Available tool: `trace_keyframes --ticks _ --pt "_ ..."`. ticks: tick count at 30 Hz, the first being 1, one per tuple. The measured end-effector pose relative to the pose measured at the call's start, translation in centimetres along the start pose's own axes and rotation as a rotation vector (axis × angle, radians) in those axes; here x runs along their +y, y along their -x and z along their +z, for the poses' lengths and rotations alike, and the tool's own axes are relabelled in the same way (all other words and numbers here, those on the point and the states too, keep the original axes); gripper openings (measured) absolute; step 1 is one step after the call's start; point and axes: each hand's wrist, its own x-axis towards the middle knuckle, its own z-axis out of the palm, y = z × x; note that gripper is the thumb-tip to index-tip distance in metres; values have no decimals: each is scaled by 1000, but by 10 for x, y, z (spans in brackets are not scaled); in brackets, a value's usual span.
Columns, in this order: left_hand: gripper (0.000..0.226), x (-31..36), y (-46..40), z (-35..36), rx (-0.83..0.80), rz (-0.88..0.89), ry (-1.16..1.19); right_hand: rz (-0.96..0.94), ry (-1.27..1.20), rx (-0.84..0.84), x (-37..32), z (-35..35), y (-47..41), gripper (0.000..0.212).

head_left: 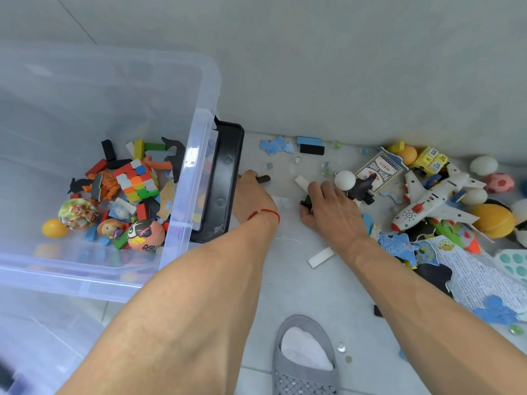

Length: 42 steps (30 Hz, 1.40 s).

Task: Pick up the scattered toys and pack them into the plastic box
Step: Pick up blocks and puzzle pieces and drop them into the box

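A clear plastic box [199, 143] stands at the left, holding several toys, among them a puzzle cube [137, 179] and coloured blocks. My left hand [251, 195] is low on the floor just right of the box's black handle [221, 183] and grips a small black block [263, 179]. My right hand [330, 208] rests on the floor with its fingers curled round another black block [305, 201]. White blocks [301, 182] [320, 257] lie near it. A white ball [345, 180] sits just beyond my right fingers.
Scattered toys fill the right side: a white toy plane [436, 198], a card pack [377, 172], balls, blue foam pieces, printed paper [479, 277]. Blue and black blocks [310, 145] and marbles lie by the wall. My slippered foot [305, 357] is at the bottom.
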Motion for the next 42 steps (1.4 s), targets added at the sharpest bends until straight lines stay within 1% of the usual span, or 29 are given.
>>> trace_keyframes --ticks 3,6,9,11,13,16,17,20,21,23,25,28,35,39,42 --pt "31 -1 0 1 -19 24 -12 5 4 -3 -1 -2 2 26" --pt "28 -2 2 1 -15 29 -30 45 -44 -1 -2 -1 3 25" --pt "24 -2 1 1 -40 32 -52 65 -146 -12 -1 -4 1 25" --pt "22 -1 -1 2 -65 22 -66 128 -284 -45 -2 -17 -4 24" --pt "22 0 -2 1 -77 8 -62 271 -509 -72 -2 -33 -12 23" --pt "20 1 0 0 -92 -15 -30 544 -865 -151 0 -44 -27 21" --pt "20 0 1 0 -101 -22 -16 627 -1024 -195 1 -46 -30 22" --pt "20 0 4 0 -119 -49 43 912 -1610 -350 1 -53 -31 22" --pt "20 -1 4 0 -120 -57 72 959 -1714 -405 2 -55 -30 21" --pt "20 -3 4 -2 -123 -75 140 982 -1826 -498 2 -57 -28 21" --pt "21 -5 6 -4 -126 -90 186 996 -1897 -554 2 -53 -26 22" --pt "24 -7 9 -5 -108 -102 229 994 -1910 -604 -1 -51 -24 23" --pt "22 -5 13 -11 -86 -111 251 911 -1858 -651 -12 -48 -19 25" --pt "20 -7 16 -13 -93 -123 236 879 -1941 -678 -13 -48 -17 27" --pt "20 -10 19 -14 -116 -114 256 877 -1988 -694 -14 -48 -14 25"
